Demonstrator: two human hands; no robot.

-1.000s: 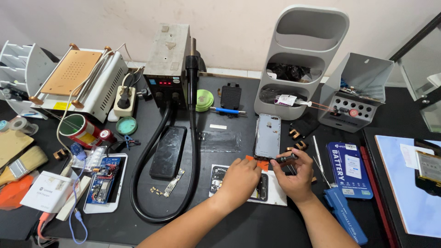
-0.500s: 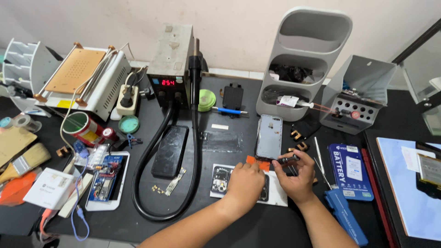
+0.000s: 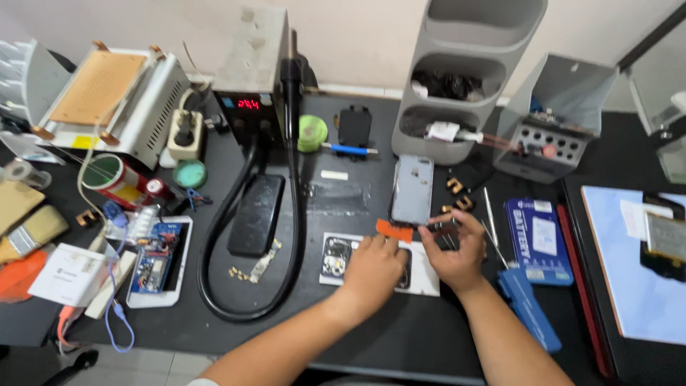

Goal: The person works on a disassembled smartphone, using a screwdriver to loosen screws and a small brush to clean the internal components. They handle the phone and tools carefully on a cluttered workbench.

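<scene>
My left hand (image 3: 373, 270) lies over an opened phone (image 3: 334, 256) that rests on a white sheet (image 3: 429, 280) near the table's front. Its fingertips pinch a flat orange pick (image 3: 394, 230). My right hand (image 3: 457, 251) sits just to the right, fingers closed on a small dark tool (image 3: 437, 223) pointed at the phone's top edge. A silver phone back housing (image 3: 412, 189) lies directly behind both hands, almost touching the orange pick.
A hot-air station (image 3: 251, 78) with a red display trails a black hose (image 3: 214, 300) around a black phone (image 3: 256, 214). A grey tiered organiser (image 3: 471, 86) stands behind. A blue battery box (image 3: 536, 239) lies right, another opened phone (image 3: 158, 261) left, amid small parts.
Both hands stay over the opened phone, with only small finger shifts. The view has tilted slightly, so the bench sits a little differently in frame.
</scene>
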